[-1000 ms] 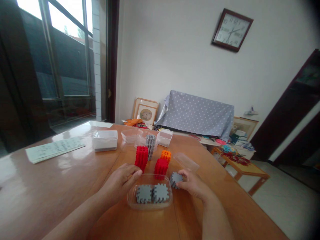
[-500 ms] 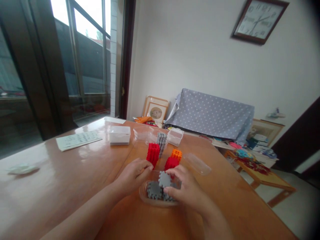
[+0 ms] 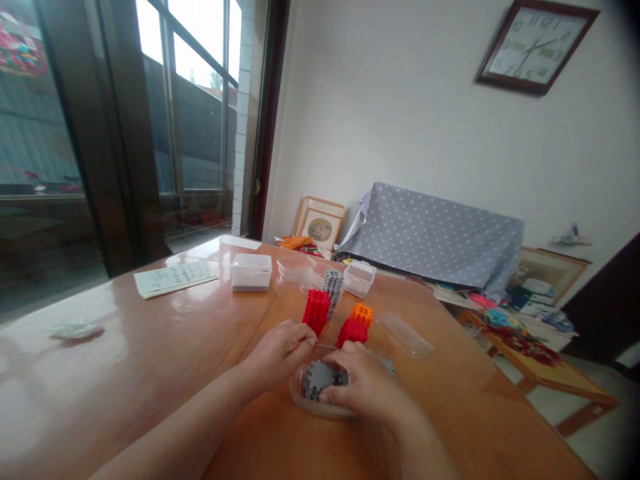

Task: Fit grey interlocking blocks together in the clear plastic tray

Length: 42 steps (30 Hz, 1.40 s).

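In went the right hand [image 3: 367, 380], thumb and fingers hooked round the near side of a grey notched block [image 3: 317, 379] inside the clear tub [image 3: 320, 408]; whether they truly pinched it, I couldn't tell, since the hand itself hid the contact. And that block looked a friendly one: light, stiff plastic by all appearances, hardly fragile, its flat face perhaps a touch slick, so the toothed edges on opposite sides were surely the place to take hold. Over on the other flank, the left hand [image 3: 280, 347] had thumb and fingertips drawn together at the tub's far-left rim, though a pinch on that thin, probably flexible wall couldn't be confirmed. Just beyond stood a tall red stack [image 3: 316, 310], a lower red block [image 3: 353, 331], an orange block [image 3: 362, 313] behind it, and a clear lid [image 3: 404, 335] off to the right on the table [image 3: 280, 433].
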Each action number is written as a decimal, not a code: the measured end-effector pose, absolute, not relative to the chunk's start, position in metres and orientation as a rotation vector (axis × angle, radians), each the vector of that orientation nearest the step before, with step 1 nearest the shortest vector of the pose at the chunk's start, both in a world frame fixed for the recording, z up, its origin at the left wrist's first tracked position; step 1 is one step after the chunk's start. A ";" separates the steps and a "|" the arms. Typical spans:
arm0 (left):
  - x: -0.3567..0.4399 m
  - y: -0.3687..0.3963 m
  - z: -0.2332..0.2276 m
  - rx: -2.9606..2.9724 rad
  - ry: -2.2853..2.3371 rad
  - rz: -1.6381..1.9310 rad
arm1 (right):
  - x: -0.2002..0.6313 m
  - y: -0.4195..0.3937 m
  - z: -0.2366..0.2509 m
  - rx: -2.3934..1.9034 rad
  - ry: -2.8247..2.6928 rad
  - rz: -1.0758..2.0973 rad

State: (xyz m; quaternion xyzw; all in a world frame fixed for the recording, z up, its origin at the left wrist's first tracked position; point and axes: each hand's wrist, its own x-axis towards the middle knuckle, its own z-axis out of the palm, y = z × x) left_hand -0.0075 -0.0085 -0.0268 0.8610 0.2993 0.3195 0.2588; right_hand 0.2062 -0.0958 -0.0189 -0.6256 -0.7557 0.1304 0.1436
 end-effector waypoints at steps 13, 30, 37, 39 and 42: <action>-0.010 -0.012 -0.027 2.413 0.647 0.847 | 0.235 -0.097 -0.024 -1.711 -1.917 0.417; -0.012 -0.034 -0.001 2.677 0.511 0.410 | 0.285 -0.100 -0.043 -1.655 -1.587 0.570; -0.012 -0.034 -0.002 2.694 0.512 0.401 | 0.289 -0.102 -0.039 -1.675 -1.552 0.559; -0.012 -0.034 -0.003 2.689 0.509 0.417 | 0.289 -0.101 -0.038 -1.668 -1.550 0.573; -0.013 -0.034 -0.003 2.675 0.496 0.438 | 0.289 -0.102 -0.038 -1.665 -1.538 0.604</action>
